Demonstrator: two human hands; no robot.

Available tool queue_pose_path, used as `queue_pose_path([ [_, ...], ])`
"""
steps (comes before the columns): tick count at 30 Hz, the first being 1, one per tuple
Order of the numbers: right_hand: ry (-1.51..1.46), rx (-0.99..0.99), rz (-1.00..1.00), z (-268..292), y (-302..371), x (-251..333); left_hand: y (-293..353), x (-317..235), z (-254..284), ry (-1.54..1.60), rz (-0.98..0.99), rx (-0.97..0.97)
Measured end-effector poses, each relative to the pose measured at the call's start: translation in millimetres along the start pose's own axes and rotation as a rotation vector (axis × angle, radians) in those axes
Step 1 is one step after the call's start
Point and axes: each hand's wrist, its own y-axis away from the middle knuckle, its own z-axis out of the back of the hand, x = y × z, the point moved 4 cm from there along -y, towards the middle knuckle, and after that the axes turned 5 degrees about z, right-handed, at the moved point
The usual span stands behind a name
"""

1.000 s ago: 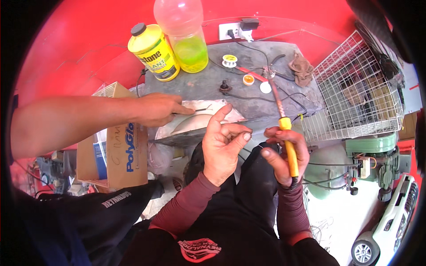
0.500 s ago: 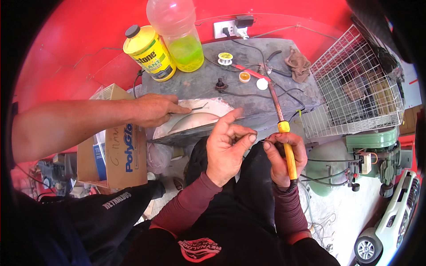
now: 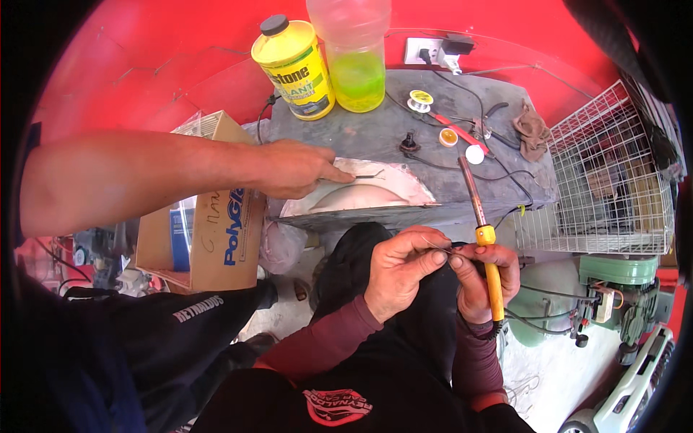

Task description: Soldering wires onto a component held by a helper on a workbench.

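My right hand (image 3: 485, 283) is closed around the yellow handle of a soldering iron (image 3: 494, 292), its metal shaft pointing up toward the bench. My left hand (image 3: 406, 270), fingertips pinched, meets the right thumb and fingers at a thin dark wire (image 3: 449, 250); its ends are hard to make out. From the left reaches another person's hand (image 3: 292, 169), its index finger touching a short dark piece of wire (image 3: 368, 176) on a white curved panel (image 3: 415, 186). A black connector with a cable (image 3: 409, 142) lies on the bench behind.
On the grey bench (image 3: 361, 137) stand a yellow jug (image 3: 294, 68) and a bottle of green liquid (image 3: 357, 79). Nearby are a solder spool (image 3: 419, 101), a small amber tub (image 3: 448, 137), pliers (image 3: 498, 124) and a rag (image 3: 532, 133). A wire basket (image 3: 603, 173), green compressor (image 3: 556, 289) and cardboard box (image 3: 202, 231) flank it.
My left hand has gone from spread fingers to a pinch on the wire beside my right hand. The view has shifted, so the bench sits farther right. The other person's finger still points at the panel.
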Motion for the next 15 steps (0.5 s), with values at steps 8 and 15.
queue_pose_path([
  [8, 0.092, 0.074, 0.103, 18.3, -29.6, -18.6, -17.9, -51.5, 25.9, -0.655, -0.309, -0.259],
  [15, 0.015, 0.006, -0.197, 68.7, -97.3, -40.8, -42.0, -60.6, 66.4, -0.959, -0.467, -0.453],
])
